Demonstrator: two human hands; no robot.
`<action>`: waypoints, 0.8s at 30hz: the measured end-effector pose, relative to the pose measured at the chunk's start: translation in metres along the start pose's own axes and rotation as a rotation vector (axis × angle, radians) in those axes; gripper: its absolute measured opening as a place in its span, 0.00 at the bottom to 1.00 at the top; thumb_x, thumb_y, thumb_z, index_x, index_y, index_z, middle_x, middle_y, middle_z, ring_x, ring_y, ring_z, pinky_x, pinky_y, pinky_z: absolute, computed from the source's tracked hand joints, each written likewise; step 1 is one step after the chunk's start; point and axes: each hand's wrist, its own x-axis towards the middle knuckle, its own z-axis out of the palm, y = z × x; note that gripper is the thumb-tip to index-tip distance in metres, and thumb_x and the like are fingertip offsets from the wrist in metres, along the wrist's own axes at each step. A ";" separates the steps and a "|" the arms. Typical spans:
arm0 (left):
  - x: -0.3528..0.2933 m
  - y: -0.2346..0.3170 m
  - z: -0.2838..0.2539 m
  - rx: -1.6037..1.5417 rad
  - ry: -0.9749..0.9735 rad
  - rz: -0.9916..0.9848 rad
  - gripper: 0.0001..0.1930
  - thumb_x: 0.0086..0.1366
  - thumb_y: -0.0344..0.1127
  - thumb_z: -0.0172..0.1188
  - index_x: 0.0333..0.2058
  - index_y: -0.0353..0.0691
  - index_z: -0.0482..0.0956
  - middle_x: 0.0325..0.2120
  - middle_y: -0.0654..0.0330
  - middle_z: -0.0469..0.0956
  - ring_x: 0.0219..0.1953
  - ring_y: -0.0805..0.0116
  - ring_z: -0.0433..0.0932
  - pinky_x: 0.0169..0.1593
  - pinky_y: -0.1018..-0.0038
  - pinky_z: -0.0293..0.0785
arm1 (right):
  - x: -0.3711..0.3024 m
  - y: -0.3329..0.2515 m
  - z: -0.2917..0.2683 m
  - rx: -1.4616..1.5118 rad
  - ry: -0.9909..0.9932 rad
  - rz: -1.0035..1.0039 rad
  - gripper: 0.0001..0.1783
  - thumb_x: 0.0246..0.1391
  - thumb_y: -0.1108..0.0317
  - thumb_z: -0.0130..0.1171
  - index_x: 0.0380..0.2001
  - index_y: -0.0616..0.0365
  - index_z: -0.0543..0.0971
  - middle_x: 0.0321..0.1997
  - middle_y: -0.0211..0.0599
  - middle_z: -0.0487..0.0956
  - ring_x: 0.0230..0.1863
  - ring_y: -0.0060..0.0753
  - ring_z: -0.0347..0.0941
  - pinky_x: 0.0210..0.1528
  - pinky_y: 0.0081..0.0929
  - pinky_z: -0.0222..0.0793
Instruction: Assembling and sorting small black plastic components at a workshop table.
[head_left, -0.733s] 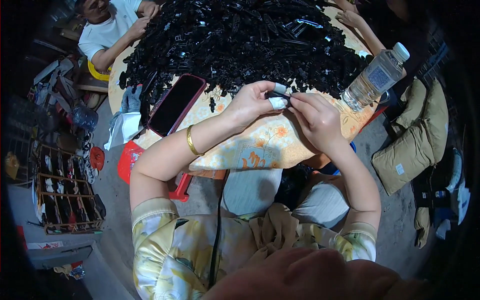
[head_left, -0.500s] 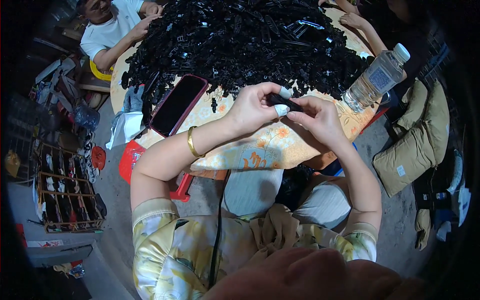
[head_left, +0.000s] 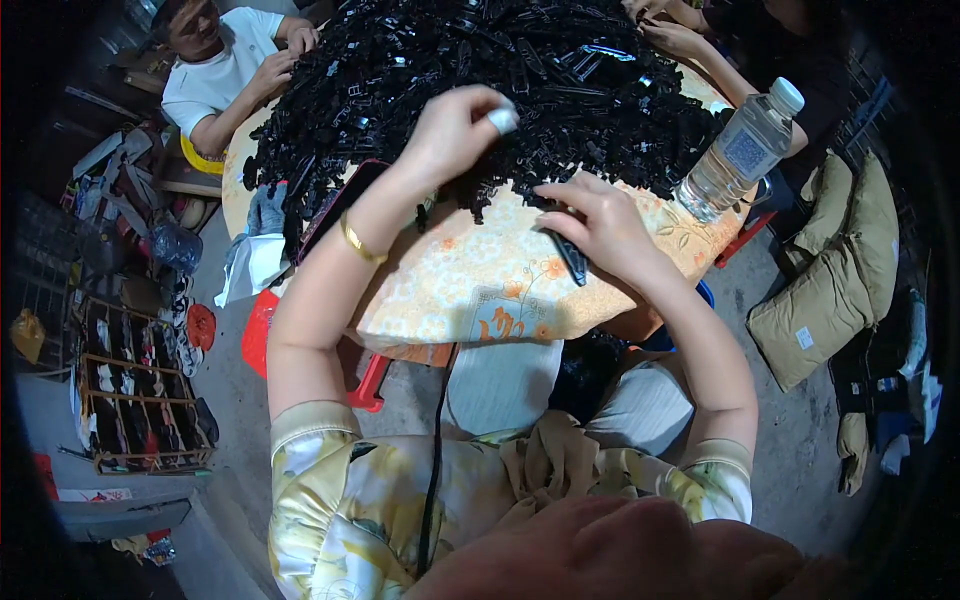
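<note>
A large heap of small black plastic parts covers the far side of the table. Over its near edge is my left hand, bent at the wrist, with a white cover on a fingertip. Its fingers are blurred, and whether they hold anything is hidden. At the heap's front edge, my right hand has its thumb and forefinger apart. A long black plastic piece sticks out below that thumb, tucked in the hand, its upper end hidden.
Under my left forearm lies a phone, partly covered. A water bottle stands at the right on the flowered tablecloth. Two other people sit at the far left and far right, hands by the heap. Tan sacks lie on the floor at right.
My hands have come apart. The left has moved up and left over the heap, while the right has shifted slightly left and keeps a black piece.
</note>
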 end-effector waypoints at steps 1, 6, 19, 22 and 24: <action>0.018 -0.009 0.001 0.148 0.058 0.032 0.13 0.58 0.37 0.59 0.38 0.35 0.79 0.33 0.54 0.80 0.37 0.66 0.79 0.41 0.71 0.73 | 0.004 0.000 0.002 -0.026 -0.040 0.021 0.14 0.45 0.63 0.63 0.36 0.57 0.80 0.24 0.41 0.74 0.26 0.39 0.72 0.31 0.31 0.68; 0.084 -0.007 0.011 0.643 -0.105 -0.207 0.20 0.53 0.50 0.60 0.36 0.39 0.81 0.34 0.49 0.79 0.41 0.50 0.77 0.46 0.64 0.73 | 0.013 -0.002 0.002 -0.040 -0.158 0.119 0.12 0.44 0.65 0.59 0.34 0.56 0.81 0.27 0.41 0.77 0.29 0.39 0.74 0.34 0.31 0.70; 0.101 0.004 0.057 0.629 -0.042 -0.216 0.18 0.50 0.42 0.62 0.36 0.36 0.78 0.35 0.45 0.78 0.40 0.49 0.77 0.45 0.62 0.74 | 0.003 -0.002 -0.013 -0.080 -0.203 0.305 0.16 0.48 0.55 0.59 0.27 0.59 0.77 0.22 0.44 0.78 0.28 0.46 0.76 0.34 0.37 0.70; 0.093 -0.002 0.047 0.530 0.149 -0.162 0.18 0.48 0.39 0.61 0.38 0.36 0.76 0.33 0.44 0.78 0.39 0.48 0.77 0.45 0.61 0.72 | 0.002 -0.005 -0.016 -0.115 -0.250 0.315 0.12 0.45 0.60 0.60 0.27 0.59 0.77 0.26 0.44 0.78 0.31 0.46 0.75 0.35 0.38 0.70; 0.084 -0.004 0.039 0.474 0.262 -0.078 0.26 0.49 0.38 0.60 0.48 0.36 0.68 0.32 0.44 0.78 0.37 0.49 0.77 0.45 0.62 0.72 | -0.003 -0.004 -0.015 -0.225 -0.174 0.233 0.10 0.42 0.65 0.60 0.27 0.60 0.76 0.27 0.45 0.77 0.33 0.46 0.75 0.36 0.39 0.70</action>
